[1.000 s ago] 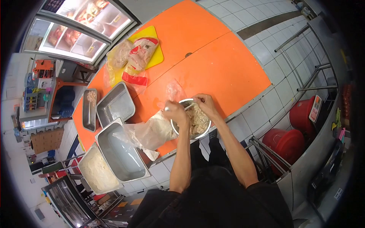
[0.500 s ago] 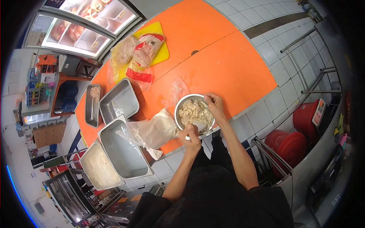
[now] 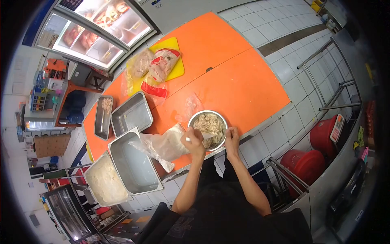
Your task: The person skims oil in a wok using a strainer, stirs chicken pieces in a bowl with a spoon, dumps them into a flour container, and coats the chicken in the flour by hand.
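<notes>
We can read no words or numbers: the red print on the plastic bag and the marks on the white panel by the red tub are too small.

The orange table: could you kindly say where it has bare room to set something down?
Bare orange table stretches right of the yellow board and see-through plastic, to the tiled floor. The left is crowded with metal trays and a plastic bag beside the bowl.
</notes>
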Demonstrator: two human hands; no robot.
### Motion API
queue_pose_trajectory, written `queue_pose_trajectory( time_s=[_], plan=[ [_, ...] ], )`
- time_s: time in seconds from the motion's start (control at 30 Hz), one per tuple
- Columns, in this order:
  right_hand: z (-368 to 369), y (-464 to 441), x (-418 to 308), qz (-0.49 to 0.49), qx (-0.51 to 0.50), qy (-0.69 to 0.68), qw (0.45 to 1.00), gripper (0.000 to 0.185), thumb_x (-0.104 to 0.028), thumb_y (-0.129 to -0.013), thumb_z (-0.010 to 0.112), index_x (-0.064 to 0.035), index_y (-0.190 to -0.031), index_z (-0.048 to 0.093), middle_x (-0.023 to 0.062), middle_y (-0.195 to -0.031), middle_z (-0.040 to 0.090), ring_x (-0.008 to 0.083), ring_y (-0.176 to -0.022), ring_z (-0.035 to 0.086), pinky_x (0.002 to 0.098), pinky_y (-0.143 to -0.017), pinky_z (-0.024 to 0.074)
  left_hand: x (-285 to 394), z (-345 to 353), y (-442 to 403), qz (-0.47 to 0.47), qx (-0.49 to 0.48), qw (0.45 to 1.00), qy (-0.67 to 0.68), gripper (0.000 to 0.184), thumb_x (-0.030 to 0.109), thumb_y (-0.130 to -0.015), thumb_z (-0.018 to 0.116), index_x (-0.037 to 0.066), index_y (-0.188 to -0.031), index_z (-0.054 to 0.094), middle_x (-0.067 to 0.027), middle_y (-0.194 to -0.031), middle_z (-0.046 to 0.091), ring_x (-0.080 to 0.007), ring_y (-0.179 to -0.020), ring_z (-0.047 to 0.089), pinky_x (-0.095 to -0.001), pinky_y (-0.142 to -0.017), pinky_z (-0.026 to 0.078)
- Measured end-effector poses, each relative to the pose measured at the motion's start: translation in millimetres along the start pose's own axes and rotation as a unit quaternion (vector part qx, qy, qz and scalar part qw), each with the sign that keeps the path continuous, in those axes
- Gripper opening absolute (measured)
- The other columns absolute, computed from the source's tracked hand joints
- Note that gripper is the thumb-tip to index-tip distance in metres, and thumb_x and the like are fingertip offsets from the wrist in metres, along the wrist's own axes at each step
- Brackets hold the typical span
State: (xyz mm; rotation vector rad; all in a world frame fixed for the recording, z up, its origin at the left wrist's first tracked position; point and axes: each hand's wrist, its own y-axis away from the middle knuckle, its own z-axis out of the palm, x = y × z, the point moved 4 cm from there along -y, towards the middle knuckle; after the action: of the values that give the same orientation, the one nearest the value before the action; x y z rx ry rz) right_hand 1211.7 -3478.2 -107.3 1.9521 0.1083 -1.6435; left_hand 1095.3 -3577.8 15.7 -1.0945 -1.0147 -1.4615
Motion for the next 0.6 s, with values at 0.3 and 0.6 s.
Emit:
queue_pose_trajectory(
  time_s=[0.3,0.6],
  plan=[
    [17,-54,-36,-0.063,-0.077,0.059,0.993,0.016,-0.012,-0.087,0.057,0.0018,-0.085,0.065,0.0050,-0.069,0.061,0.0143,-0.065,0.057,0.0303,-0.062,0.0449,17,9,-40,0.082,0.087,0.992,0.036,0.036,0.014,-0.095,0.039,0.014,-0.061,0.025,0.0041,-0.049,0.023,-0.0059,-0.042,0.018,-0.0248,-0.040,0.015],
    [35,-52,-27,-0.115,-0.054,-0.005,0.992,0.010,-0.006,-0.087,0.058,0.0025,-0.086,0.063,0.0018,-0.072,0.056,0.0084,-0.066,0.049,0.0254,-0.060,0.0397,-40,14,-61,-0.169,0.063,0.980,0.080,0.040,0.018,-0.094,0.044,0.011,-0.057,0.030,0.0031,-0.048,0.027,-0.0077,-0.040,0.026,-0.0259,-0.038,0.020]
  ],
)
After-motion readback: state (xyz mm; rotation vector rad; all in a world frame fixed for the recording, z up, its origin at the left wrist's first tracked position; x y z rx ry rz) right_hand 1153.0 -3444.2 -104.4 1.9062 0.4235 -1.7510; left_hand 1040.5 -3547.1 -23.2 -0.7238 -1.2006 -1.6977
